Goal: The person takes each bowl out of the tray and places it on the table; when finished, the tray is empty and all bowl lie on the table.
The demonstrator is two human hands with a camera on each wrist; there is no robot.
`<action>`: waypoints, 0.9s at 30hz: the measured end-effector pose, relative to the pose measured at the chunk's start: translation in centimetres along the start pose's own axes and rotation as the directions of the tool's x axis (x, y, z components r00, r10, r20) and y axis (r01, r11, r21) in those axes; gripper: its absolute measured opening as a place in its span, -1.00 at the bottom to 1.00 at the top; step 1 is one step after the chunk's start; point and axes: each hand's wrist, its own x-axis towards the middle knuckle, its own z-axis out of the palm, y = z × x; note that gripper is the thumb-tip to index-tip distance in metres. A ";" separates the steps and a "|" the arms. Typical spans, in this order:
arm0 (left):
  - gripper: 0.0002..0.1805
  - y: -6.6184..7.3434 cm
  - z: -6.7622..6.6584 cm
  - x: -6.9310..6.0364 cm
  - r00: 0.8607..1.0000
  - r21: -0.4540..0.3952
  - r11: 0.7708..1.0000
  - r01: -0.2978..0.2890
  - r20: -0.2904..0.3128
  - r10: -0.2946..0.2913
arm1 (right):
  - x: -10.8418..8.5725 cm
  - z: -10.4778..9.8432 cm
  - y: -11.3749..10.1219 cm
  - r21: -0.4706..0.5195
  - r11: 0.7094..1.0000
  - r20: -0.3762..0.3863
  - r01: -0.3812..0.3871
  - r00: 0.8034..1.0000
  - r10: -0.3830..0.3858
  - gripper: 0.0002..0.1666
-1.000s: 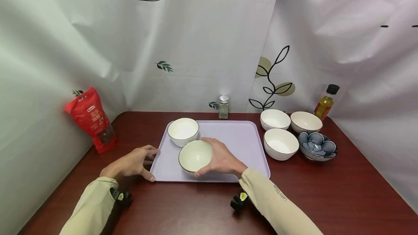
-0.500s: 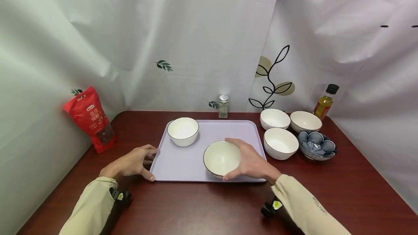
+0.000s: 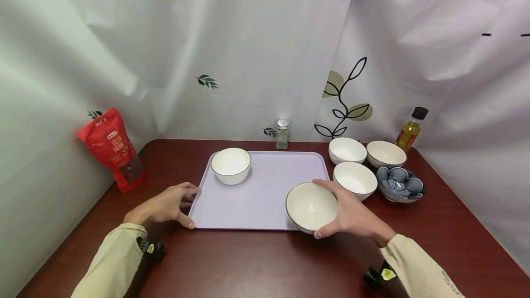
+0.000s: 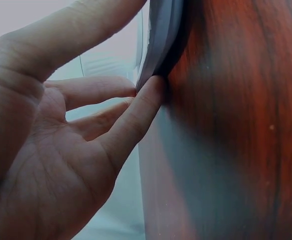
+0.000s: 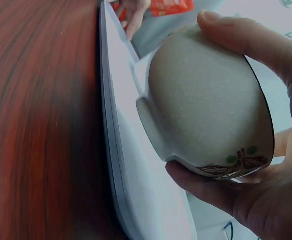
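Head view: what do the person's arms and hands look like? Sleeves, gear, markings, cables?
Left hand and right hand are ungloved. Left sleeve and right sleeve are long, pale cream; the right has small dark print, unreadable here. Each wrist wears a black device, left unit and right unit, each with a yellow mark. No cables visible.

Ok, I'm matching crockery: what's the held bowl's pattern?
Brown twiggy marks, green spots on the bowl; best in right wrist view.

Tray [image 3: 256, 197]: pale lilac, rectangular, lies on the worktop [image 3: 232, 261].
Bowl [image 3: 311, 207]: cream inside, dark rim, mouth upward, held raised by the tray's nearer right corner.
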 end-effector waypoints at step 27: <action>0.12 0.0 0.1 -0.1 1.000 -0.001 1.000 0.017 -0.008 -0.017 | -8.5 -5.8 6.8 -0.129 0.988 -0.151 -0.082 0.987 0.062 0.22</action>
